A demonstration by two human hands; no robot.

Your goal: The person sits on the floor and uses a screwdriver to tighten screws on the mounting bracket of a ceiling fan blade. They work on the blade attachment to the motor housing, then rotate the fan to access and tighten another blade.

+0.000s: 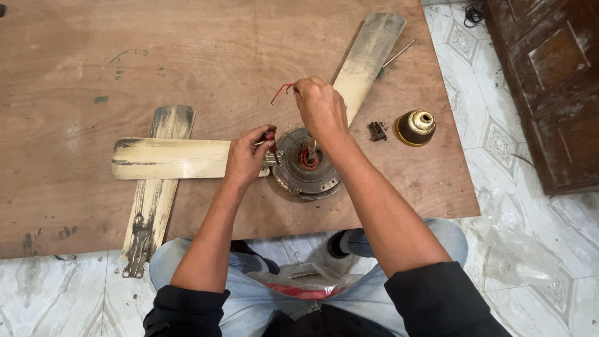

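A brown plywood board (pixel 62 62) on the tiled floor (pixel 530 249) carries a fan motor (pixel 306 168) at its near middle, dirty fan blades (pixel 168 159) left and far, and a brass cap (pixel 415 127) right.

Fan blades (pixel 171 158) flank the motor hub (pixel 306 165); brass cap (pixel 415 127) sits right.

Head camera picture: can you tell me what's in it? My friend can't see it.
A person sits at a wooden board working on a ceiling fan motor. Their right hand pinches red wires above it, while the left hand holds a red-handled tool against it. Dirty fan blades lie around.
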